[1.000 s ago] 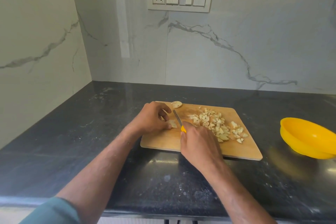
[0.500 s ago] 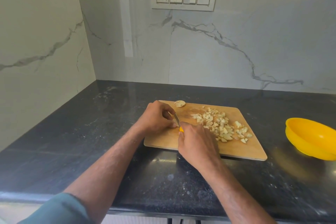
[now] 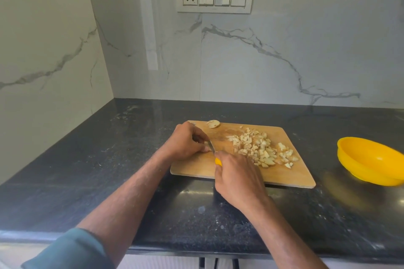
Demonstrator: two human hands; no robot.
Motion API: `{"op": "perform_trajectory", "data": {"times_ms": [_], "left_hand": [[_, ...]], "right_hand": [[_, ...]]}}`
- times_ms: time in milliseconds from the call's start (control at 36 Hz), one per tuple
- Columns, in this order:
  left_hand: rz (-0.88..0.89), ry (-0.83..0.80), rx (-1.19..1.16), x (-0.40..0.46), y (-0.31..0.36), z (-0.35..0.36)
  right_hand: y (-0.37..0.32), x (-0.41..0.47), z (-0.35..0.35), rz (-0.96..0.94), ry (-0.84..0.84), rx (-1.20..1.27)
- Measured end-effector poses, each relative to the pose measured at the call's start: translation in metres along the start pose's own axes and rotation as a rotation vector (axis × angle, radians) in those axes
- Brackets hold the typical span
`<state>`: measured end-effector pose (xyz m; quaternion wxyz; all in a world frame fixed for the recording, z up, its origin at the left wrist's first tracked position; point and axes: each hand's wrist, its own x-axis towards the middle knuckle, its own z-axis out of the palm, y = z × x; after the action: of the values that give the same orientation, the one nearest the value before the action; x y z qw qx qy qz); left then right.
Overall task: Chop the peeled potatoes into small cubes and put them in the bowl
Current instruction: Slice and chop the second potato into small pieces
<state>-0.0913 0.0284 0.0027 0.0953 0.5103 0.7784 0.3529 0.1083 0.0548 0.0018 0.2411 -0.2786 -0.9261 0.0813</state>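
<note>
pale potato cubes [image 3: 261, 149], wooden board [image 3: 290, 176]; glossy round yellow bowl [image 3: 371, 159]

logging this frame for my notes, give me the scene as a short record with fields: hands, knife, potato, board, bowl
left hand: fingers curled, holding down a potato piece that is mostly hidden
right hand: grips the yellow-handled knife, blade right beside the left fingers
cubes: heaped on the right half of the board
round slice: at the board's far edge
cutting board: wooden, on the dark counter
bowl: yellow, right of the board; no cubes visible in it
</note>
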Motion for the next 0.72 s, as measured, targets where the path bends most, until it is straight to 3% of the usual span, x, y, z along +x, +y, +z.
{"op": "perform_trajectory", "data": {"times_ms": [361, 722], "left_hand": [[-0.032, 0.03, -0.046, -0.001, 0.0, 0.0], [-0.062, 0.051, -0.123, -0.002, -0.006, -0.008]], "right_hand": [[0.013, -0.019, -0.027, 0.045, 0.049, 0.086], [0.001, 0.018, 0.006, 0.066, 0.073, 0.017]]}}
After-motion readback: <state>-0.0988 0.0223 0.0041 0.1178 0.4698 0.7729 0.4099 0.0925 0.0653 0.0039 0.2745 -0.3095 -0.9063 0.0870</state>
